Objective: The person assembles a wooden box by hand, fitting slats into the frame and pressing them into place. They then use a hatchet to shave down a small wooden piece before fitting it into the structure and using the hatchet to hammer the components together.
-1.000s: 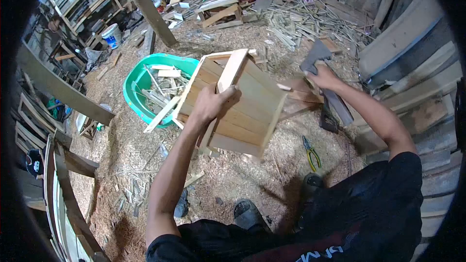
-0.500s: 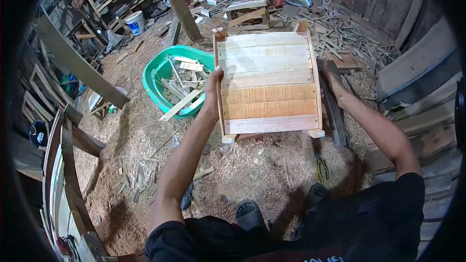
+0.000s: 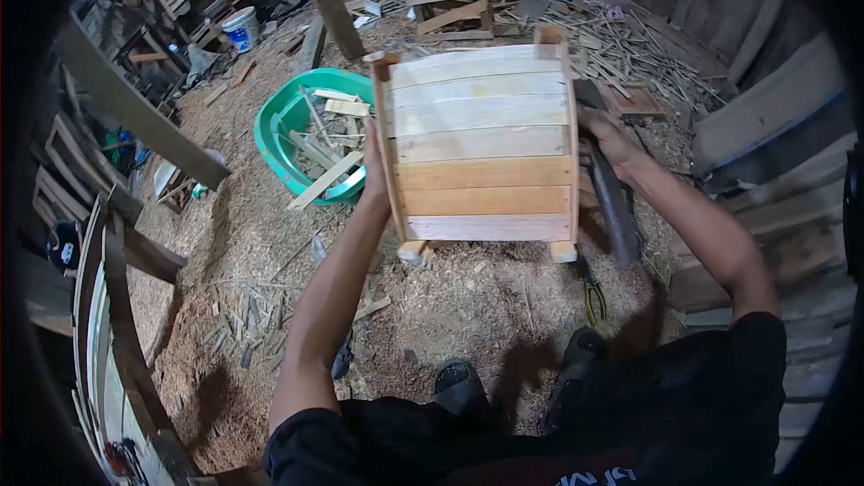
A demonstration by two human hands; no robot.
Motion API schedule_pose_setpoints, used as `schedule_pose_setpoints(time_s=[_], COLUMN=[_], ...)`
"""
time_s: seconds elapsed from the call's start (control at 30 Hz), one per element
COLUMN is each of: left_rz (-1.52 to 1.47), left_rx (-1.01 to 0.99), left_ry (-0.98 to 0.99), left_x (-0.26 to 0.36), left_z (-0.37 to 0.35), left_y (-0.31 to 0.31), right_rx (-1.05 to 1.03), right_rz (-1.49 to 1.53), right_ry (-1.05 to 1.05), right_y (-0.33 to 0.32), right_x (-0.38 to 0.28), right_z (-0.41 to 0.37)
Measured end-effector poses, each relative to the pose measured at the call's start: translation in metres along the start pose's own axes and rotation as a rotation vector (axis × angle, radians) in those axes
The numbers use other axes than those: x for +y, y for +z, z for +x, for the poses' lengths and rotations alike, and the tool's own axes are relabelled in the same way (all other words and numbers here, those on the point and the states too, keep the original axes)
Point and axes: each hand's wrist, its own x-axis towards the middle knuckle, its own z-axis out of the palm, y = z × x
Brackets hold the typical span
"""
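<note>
Clearly, the floor (image 3: 450, 306), thick with shavings and scraps, offers uneven footing that could cause a stumble. Above it, in the centre of the frame, the slatted wooden crate (image 3: 486, 144) is held up off the floor; it could tip or drop if either side's support weakens. The green basin (image 3: 268, 139), left of centre, is full of offcuts and could be knocked by a swinging crate corner. Along the crate's right side slants a dark long tool (image 3: 614, 207); crowded there, it might scrape the slats. The right hand (image 3: 610, 137) has its fingers wrapped around that tool, tips hidden, so its hold on the crate could be weak. The left hand (image 3: 374, 166) grips the crate's left edge. Lower right, pliers (image 3: 594, 297) lie near a sandal (image 3: 580, 346), where a step could catch them.
</note>
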Motion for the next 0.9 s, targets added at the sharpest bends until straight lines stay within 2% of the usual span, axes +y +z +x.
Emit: schedule_pose_setpoints(time_s=[0.1, 0.17, 0.27, 0.37, 0.5, 0.6, 0.77, 0.9], left_rz=[0.023, 0.021, 0.113, 0.097, 0.107, 0.084, 0.086, -0.100], left_rx=[0.006, 0.050, 0.060, 0.078, 0.093, 0.113, 0.170, 0.205], left_ry=[-0.037, -0.141, -0.264, -0.162, -0.252, -0.230, -0.153, -0.074], left_x=[-0.006, -0.012, -0.033, -0.067, -0.080, -0.099, -0.098, -0.089], left_z=[0.013, 0.011, 0.016, 0.008, 0.007, 0.017, 0.009, -0.008], left_y=[-0.022, -0.032, -0.044, -0.025, -0.018, -0.042, -0.042, -0.026], right_rx=[0.031, -0.100, -0.047, -0.043, -0.059, -0.084, -0.077, -0.185], right_rz=[0.078, 0.070, 0.016, -0.083, -0.172, -0.157, -0.214, -0.168], right_ry=[0.049, 0.023, 0.123, 0.173, 0.164, 0.176, 0.144, 0.185], right_y=[0.017, 0.019, 0.026, 0.024, 0.031, 0.033, 0.037, 0.033], right_x=[-0.007, -0.005, 0.003, 0.010, 0.008, 0.012, 0.012, 0.010], right_z=[-0.006, 0.001, 0.003, 0.003, -0.006, -0.010, -0.015, -0.028])
